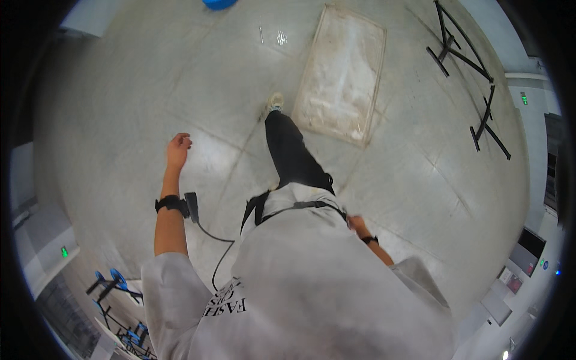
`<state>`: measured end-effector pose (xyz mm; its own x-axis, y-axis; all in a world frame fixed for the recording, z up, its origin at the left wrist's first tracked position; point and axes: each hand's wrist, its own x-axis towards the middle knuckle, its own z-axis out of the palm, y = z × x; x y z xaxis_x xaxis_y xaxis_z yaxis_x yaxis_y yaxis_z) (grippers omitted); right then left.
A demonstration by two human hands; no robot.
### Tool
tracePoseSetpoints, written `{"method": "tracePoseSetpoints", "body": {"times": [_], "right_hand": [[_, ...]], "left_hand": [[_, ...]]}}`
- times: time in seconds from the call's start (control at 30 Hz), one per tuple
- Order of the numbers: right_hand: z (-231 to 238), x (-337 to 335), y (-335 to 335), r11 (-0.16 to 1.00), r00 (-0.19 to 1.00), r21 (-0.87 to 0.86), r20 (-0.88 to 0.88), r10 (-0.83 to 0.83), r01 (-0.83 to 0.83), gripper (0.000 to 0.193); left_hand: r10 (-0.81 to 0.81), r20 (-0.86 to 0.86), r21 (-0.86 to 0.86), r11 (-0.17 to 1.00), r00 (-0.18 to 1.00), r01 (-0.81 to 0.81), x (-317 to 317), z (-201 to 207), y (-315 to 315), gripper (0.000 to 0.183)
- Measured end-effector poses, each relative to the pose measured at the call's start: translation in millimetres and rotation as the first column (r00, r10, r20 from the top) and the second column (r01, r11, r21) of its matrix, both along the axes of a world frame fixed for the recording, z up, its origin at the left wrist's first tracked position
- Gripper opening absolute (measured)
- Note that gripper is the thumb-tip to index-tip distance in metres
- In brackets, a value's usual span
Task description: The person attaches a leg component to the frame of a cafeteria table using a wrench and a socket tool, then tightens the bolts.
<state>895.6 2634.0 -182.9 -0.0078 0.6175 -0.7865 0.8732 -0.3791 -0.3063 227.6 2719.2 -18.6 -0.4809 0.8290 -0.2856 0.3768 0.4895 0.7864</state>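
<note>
Out ahead on the left, my left hand [179, 150] hangs in the air over the grey floor. Its fingers are loosely bent and a little apart, with nothing visible in them. A black wrist strap [172, 204] with a small black device [191, 207] and a cable is on that forearm. My right hand [359, 225] is low beside my right hip, close to the black waist strap [307, 205] over my grey shirt. Its fingers are small and blurred, partly hidden by the shirt, so their state is unclear. Another dark band [369, 239] circles my right wrist.
A worn, pale rectangular board [342, 75] lies on the floor ahead. Black metal stands [447, 45] are at the far right. Black frames with blue wheels [117, 279] stand at the lower left. A blue round object [219, 3] shows at the top edge. One shoe [275, 101] is stepped forward.
</note>
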Motion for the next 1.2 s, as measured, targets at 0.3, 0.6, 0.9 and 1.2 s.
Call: {"method": "tracePoseSetpoints", "body": {"times": [0.3,0.6,0.9,1.2], "right_hand": [[71.2,-192.1,239.7,0.927,0.911,-0.071,-0.170,-0.376,0.369,0.033],[120.0,-341.9,402.5,0.740,0.840,0.402,-0.197,-0.505,0.539,0.021],[180.9,-492.9,218.7,0.193,0.312,-0.248,0.670,-0.674,0.949,0.021],[171.2,-523.9,300.3,0.139,0.325,-0.315,0.679,-0.659,0.939,0.021]], "left_hand": [[-0.556,0.259,-0.407,0.679,0.790,0.611,-43.0,-66.7,229.6,0.017],[-0.585,0.027,-0.519,0.685,0.811,0.511,-45.9,-196.0,534.1,0.020],[-0.396,-0.205,-0.646,0.742,0.895,0.180,-58.2,-530.6,657.1,0.037],[-0.095,0.104,-0.616,0.775,0.990,0.139,-96.3,-573.6,648.8,0.037]]}}
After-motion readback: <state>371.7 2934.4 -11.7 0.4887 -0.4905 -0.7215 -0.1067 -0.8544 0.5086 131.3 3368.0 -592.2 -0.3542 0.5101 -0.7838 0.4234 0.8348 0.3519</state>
